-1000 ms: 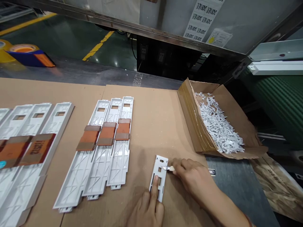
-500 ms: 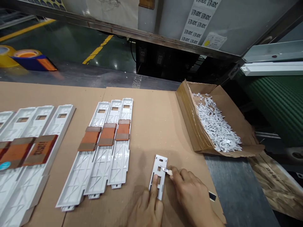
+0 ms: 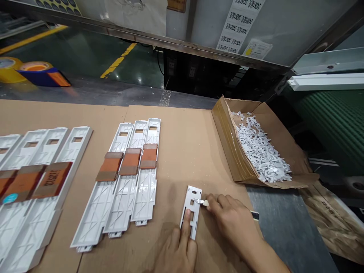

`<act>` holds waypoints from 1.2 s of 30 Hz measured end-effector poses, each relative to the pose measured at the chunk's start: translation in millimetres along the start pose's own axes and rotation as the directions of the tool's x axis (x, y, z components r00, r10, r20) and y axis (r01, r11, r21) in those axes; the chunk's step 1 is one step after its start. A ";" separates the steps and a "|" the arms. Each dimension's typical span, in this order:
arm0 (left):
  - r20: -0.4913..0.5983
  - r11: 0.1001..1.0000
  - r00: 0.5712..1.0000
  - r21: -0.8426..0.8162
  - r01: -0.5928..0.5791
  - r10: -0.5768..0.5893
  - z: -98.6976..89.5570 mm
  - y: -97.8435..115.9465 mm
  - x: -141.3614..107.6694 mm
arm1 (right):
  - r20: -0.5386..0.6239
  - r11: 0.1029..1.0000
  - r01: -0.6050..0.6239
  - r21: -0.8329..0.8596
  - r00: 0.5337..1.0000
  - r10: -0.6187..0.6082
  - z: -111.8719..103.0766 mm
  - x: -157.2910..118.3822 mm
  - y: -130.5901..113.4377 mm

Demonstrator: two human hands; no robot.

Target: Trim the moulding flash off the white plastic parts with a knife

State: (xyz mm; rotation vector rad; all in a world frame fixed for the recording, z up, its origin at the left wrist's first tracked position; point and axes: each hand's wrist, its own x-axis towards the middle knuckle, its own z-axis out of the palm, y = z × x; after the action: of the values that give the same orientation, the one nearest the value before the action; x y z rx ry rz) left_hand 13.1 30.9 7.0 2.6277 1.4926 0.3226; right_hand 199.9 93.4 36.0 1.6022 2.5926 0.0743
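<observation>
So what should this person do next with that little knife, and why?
Probably draw the small knife along the edge of the upper window in the white plastic plate, as a trim: the right hand has the blade right at that edge, while the left hand pins the plate to the cardboard.

And here's the white plastic plate (image 3: 191, 212), lying flat on the cardboard, slightly angled, two small rectangular windows down its length! The craft knife (image 3: 200, 202) is right there, its bright blade at the upper window's edge, cream handle running off to the right!
</observation>
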 end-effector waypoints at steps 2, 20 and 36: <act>0.005 1.000 1.000 0.007 -0.002 0.002 -1.4 0.0 0.7 | 0.040 0.999 0.017 0.048 0.999 -0.018 -0.6 3.9 6.0; 0.004 0.995 0.999 0.093 -0.040 0.040 1.1 1.3 0.1 | 0.214 0.925 0.371 0.086 0.899 -0.381 -47.6 86.9 39.3; -0.077 0.988 0.994 0.145 -0.062 0.073 1.2 -0.4 2.1 | -0.185 0.825 0.051 0.562 0.981 0.065 18.3 18.1 -20.5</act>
State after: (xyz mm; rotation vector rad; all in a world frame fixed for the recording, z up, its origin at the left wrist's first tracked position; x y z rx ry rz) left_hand 14.1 32.9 6.0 2.8139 1.5064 0.3464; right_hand 175.5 100.3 15.0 1.8487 2.9434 -0.6343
